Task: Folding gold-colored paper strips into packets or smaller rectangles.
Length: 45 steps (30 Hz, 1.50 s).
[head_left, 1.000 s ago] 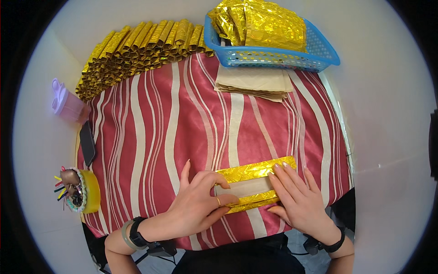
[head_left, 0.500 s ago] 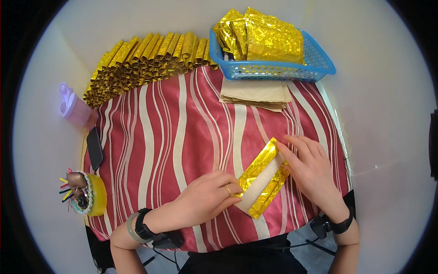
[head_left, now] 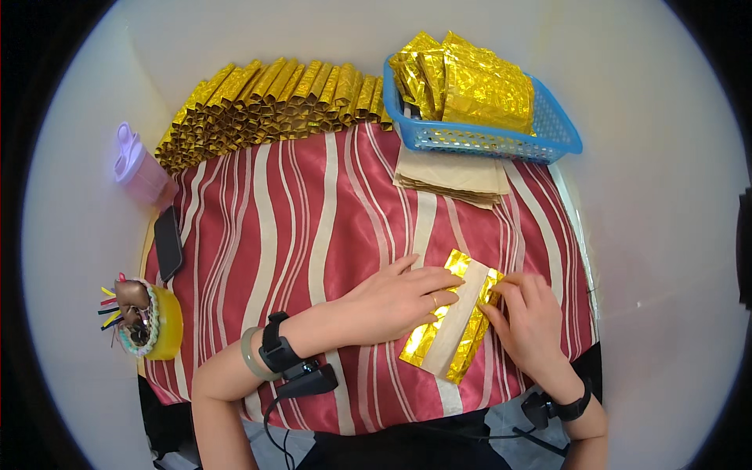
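Both of your palms work one fold: your left hand (head_left: 395,301) lies flat, pinning the gold foil sheet (head_left: 453,315), while your right hand (head_left: 526,319) pinches its edge, which looks ready for creasing over the paper strip (head_left: 462,317).

Gold foil sheet (head_left: 453,315) turned from crosswise to diagonal; both hands followed.

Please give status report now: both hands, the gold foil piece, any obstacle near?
Left hand flat, pressing gold foil sheet with beige paper strip. Right hand pinching its right edge. Sheet lies tilted on red striped tablecloth. Nothing in the way.
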Each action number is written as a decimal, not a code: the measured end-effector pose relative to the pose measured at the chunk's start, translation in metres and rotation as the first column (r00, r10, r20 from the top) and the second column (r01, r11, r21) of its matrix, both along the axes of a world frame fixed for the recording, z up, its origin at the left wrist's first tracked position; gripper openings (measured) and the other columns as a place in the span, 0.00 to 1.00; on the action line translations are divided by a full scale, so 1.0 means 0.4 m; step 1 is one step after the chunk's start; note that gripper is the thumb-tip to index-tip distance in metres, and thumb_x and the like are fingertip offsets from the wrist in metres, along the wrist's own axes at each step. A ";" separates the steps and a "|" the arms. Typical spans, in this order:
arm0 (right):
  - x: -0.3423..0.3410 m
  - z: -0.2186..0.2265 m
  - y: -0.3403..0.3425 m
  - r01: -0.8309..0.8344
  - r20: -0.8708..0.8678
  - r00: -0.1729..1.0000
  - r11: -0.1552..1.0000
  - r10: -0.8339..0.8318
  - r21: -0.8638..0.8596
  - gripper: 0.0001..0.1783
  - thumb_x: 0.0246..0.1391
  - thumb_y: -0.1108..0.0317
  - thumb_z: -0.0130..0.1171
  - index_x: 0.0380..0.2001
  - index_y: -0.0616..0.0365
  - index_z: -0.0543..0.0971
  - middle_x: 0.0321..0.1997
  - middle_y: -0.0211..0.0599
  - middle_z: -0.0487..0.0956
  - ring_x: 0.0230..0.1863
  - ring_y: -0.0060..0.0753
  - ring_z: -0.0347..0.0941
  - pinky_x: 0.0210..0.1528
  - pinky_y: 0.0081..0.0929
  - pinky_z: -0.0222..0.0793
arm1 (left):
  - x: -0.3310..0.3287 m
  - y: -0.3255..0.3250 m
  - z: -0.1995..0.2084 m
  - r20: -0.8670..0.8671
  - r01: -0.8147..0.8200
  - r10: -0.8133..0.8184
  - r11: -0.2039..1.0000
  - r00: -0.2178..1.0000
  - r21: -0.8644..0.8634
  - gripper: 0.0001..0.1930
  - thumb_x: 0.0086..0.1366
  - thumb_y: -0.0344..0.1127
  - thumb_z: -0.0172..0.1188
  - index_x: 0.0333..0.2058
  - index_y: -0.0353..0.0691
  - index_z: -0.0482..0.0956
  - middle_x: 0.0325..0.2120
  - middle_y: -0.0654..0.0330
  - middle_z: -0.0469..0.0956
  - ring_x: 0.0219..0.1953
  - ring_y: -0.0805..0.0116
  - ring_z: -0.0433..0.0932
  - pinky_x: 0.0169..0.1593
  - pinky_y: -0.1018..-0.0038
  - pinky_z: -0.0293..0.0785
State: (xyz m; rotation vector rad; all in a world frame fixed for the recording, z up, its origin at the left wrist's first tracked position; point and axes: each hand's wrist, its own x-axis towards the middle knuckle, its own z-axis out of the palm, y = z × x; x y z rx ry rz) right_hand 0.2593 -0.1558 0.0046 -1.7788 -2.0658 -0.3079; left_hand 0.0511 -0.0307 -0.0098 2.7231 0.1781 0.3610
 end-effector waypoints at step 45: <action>0.011 -0.006 -0.061 -0.517 -0.264 0.839 0.849 0.476 -0.109 0.13 0.43 0.64 0.68 0.32 0.54 0.79 0.39 0.31 0.80 0.42 0.33 0.76 0.40 0.28 0.75 | -0.071 -0.103 0.024 0.054 -0.052 0.055 0.997 0.997 -0.062 0.13 0.53 0.41 0.69 0.34 0.43 0.76 0.37 0.62 0.70 0.48 0.62 0.70 0.61 0.52 0.60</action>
